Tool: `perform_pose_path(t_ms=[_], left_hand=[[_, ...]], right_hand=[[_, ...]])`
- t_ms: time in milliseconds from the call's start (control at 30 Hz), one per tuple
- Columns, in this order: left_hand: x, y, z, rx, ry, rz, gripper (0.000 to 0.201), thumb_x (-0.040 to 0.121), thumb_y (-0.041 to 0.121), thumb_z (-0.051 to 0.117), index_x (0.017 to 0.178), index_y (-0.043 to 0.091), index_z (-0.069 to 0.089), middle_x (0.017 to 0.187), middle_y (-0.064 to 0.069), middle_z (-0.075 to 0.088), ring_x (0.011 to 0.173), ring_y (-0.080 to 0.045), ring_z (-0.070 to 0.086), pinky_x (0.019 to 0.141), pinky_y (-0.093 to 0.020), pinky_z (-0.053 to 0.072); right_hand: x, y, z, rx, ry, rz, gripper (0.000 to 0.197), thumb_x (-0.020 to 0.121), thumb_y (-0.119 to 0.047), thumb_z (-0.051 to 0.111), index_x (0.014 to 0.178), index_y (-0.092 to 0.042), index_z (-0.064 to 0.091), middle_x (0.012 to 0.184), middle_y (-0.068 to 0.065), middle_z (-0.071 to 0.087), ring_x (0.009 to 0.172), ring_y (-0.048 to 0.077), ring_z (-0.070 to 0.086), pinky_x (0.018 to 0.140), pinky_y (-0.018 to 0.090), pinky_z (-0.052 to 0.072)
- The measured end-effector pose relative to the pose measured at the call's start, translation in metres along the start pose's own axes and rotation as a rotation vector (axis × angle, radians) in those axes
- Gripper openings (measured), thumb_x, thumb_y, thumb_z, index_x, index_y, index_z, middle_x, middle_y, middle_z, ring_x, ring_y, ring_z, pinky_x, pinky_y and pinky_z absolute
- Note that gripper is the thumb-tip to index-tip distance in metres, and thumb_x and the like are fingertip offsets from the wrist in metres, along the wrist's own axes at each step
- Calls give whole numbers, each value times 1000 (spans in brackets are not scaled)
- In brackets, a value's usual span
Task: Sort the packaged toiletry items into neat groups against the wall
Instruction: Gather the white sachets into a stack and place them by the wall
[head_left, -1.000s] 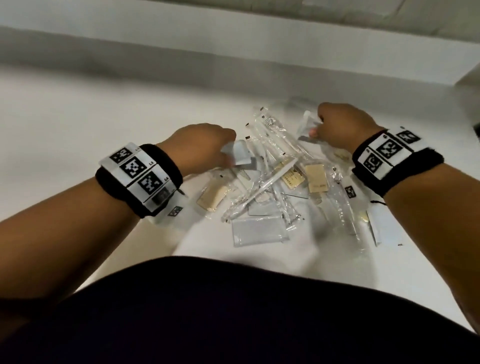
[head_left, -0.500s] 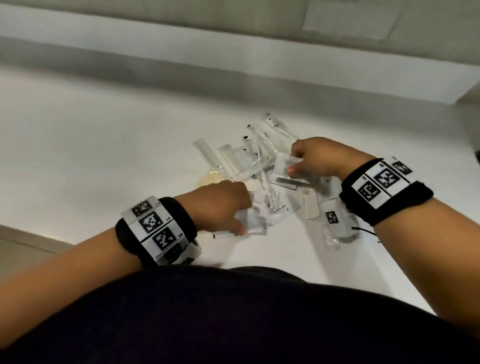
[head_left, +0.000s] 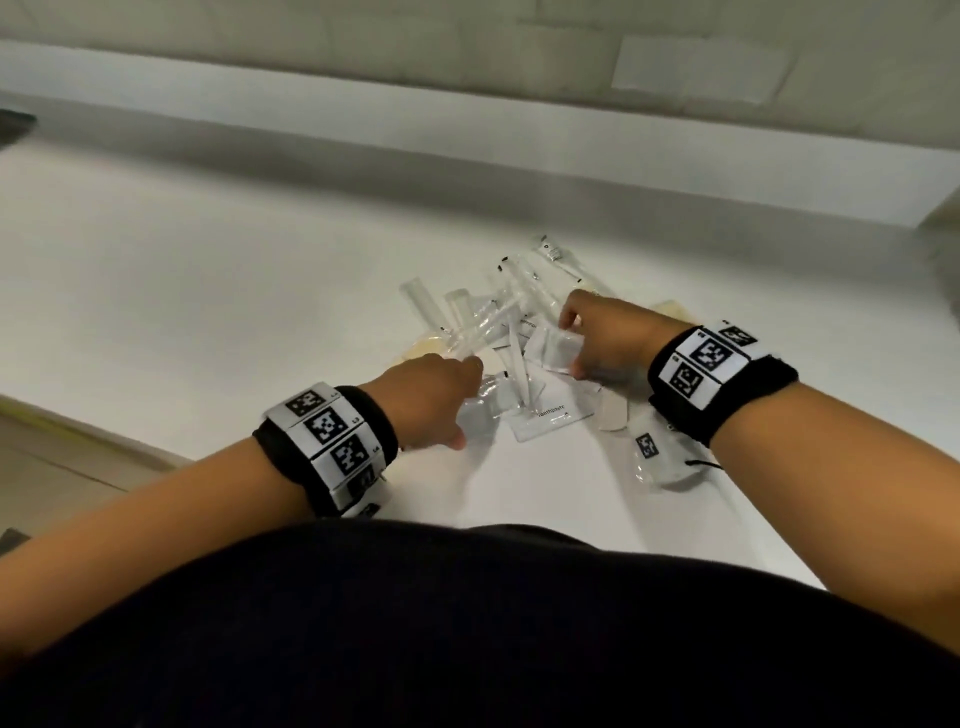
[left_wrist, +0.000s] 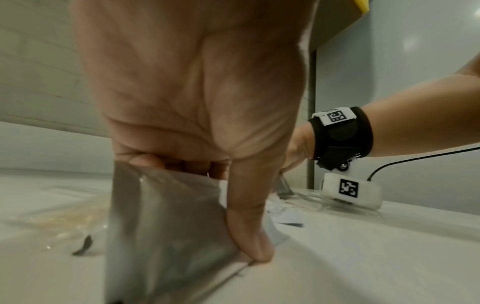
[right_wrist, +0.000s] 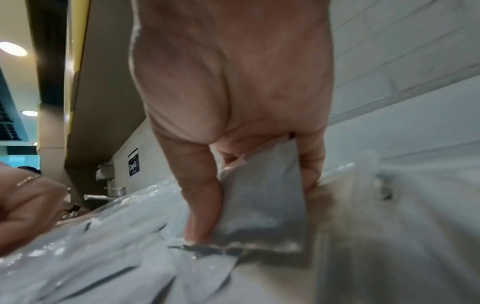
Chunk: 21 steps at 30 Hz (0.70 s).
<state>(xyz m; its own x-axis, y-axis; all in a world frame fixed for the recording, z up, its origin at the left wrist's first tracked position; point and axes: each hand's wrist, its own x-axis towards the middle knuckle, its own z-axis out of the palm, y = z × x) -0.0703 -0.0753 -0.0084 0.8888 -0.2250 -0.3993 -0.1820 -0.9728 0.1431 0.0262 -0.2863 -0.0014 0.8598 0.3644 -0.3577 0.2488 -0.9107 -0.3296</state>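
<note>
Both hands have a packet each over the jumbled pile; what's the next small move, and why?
Probably carry the right hand's flat silvery sachet toward the grey wall: it is already pinched, the left hand holds a similar sachet, and no group stands there yet.

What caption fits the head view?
Both hands, left hand and right hand, each grip a small sachet above the unsorted toiletry pile on the white counter.

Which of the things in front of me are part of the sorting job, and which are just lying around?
Part of the job:
- flat sachet in the left hand
- flat sachet in the right hand
- pile of clear packets
- toothpaste sachet

Just there:
- white counter
- tiled wall
- tagged white device
</note>
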Motion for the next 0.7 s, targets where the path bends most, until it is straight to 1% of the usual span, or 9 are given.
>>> perform_pose_path(t_ms=[67, 100, 167, 233, 267, 333, 400, 567, 700], left_hand=[[-2, -7, 1, -64, 29, -40, 54, 73, 32, 78, 109, 21, 40, 76, 4, 52, 70, -17, 51, 56, -31, 39], [-3, -11, 0, -93, 44, -63, 58, 72, 33, 78, 113, 22, 39, 77, 2, 57, 70, -18, 54, 58, -32, 42], [-7, -20, -4, -189, 76, -121, 65, 71, 32, 78, 120, 25, 36, 89, 0, 62, 74, -20, 57, 62, -32, 44], [-12, -25, -12, -262, 95, -165, 62, 75, 31, 76, 124, 26, 39, 96, 1, 61, 78, -21, 56, 63, -30, 42], [-14, -26, -15, -249, 98, -167, 54, 76, 32, 74, 121, 26, 44, 96, 2, 61, 81, -21, 55, 65, -29, 41], [-15, -24, -21, -181, 108, -138, 26, 80, 37, 70, 98, 24, 55, 90, 2, 60, 84, -22, 56, 65, -29, 40], [-9, -17, -25, -171, 122, -91, 22, 82, 42, 66, 83, 22, 58, 85, 3, 57, 84, -21, 55, 64, -29, 39], [30, 26, -37, -103, 186, 186, 39, 87, 42, 62, 113, 13, 61, 110, -5, 58, 101, -22, 53, 82, -34, 41], [66, 55, -38, 101, -39, 304, 58, 87, 46, 60, 137, 21, 46, 142, 2, 45, 126, -20, 46, 102, -40, 41]], right_hand=[[-5, 9, -10, 124, 10, 68, 48, 71, -19, 75, 112, -29, 52, 107, 1, 61, 81, 21, 62, 66, 30, 54], [-9, 16, -17, 169, 42, 90, 43, 73, -21, 74, 112, -25, 56, 109, 3, 62, 84, 24, 64, 67, 32, 56], [-23, 34, -33, 256, 148, 111, 38, 80, -28, 71, 114, -13, 63, 111, 9, 64, 97, 30, 64, 83, 38, 55], [-41, 53, -47, 397, 241, 126, 32, 84, -29, 69, 109, -10, 65, 102, 10, 66, 99, 34, 63, 88, 43, 52], [-49, 60, -51, 440, 258, 129, 25, 85, -27, 69, 104, -11, 65, 94, 8, 66, 94, 34, 64, 87, 45, 52], [-62, 69, -53, 427, 230, 151, 22, 86, -29, 68, 97, -10, 65, 88, 9, 67, 89, 36, 66, 84, 47, 54], [-71, 69, -51, 370, 134, 153, 25, 87, -31, 67, 98, -9, 66, 94, 12, 70, 90, 35, 67, 85, 48, 55], [-84, 73, -46, 252, 1, 237, 16, 89, -29, 64, 94, -14, 65, 99, 11, 69, 94, 32, 65, 90, 46, 52], [-96, 81, -37, 78, -64, 359, 33, 86, -40, 66, 103, -12, 65, 99, 8, 68, 93, 28, 63, 85, 36, 51]])
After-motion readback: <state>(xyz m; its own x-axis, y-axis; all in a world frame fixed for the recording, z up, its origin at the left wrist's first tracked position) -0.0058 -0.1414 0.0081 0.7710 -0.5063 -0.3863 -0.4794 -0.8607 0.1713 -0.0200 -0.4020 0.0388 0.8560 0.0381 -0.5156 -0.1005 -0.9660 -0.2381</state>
